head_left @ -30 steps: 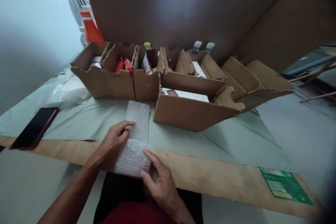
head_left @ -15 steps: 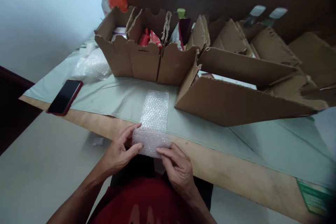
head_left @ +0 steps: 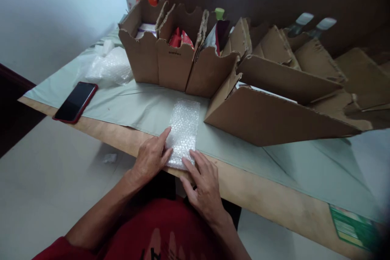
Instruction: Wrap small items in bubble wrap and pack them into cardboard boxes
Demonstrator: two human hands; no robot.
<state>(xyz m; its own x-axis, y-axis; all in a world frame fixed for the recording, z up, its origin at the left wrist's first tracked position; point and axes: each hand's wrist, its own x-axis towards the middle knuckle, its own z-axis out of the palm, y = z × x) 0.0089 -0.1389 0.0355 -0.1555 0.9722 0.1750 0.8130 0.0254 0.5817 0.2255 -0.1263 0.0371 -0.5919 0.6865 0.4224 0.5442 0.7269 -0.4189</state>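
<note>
A strip of bubble wrap lies flat on the grey sheet near the table's front edge. My left hand rests on its near left corner, fingers spread and pressing down. On its near right edge my right hand lies with flat fingers touching it. Neither hand grips anything.
A row of torn cardboard boxes holding red packets and bottles stands behind the wrap. A larger open cardboard box sits to the right. A red phone and a crumpled plastic bag lie at left. A green label is at right.
The rolled near end of the bubble wrap has been laid out flat on the table. Both hands went from pinching it to pressing on it. The camera moved slightly.
</note>
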